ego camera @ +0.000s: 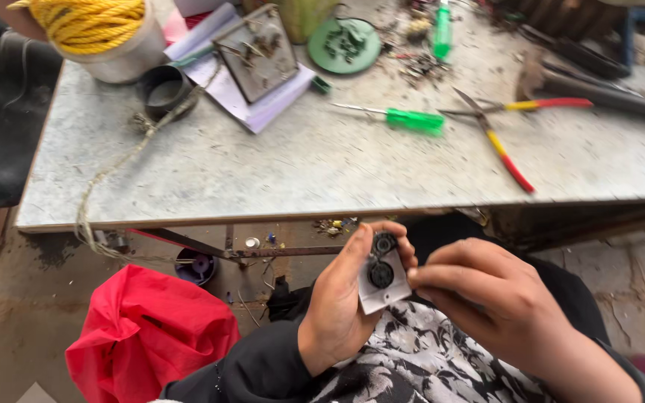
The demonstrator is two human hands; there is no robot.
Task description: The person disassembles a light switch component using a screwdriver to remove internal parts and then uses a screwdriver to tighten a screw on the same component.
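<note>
A: From the head camera, what do the hands hold?

B: The left hand (341, 298) is clamped on a small white plate (382, 280) with two black round sockets, below the table (278, 172) edge at 6 o'clock. The right hand (487, 298) has its fingers pinched together against the plate's right edge.

A: And on the table?

B: A green screwdriver (404, 118) lies at 12 o'clock from the hands, red-handled pliers (502, 142) at 1 o'clock, yellow rope (87, 22) at 10 o'clock. A red bag (147, 332) sits on the floor at 9 o'clock.
</note>
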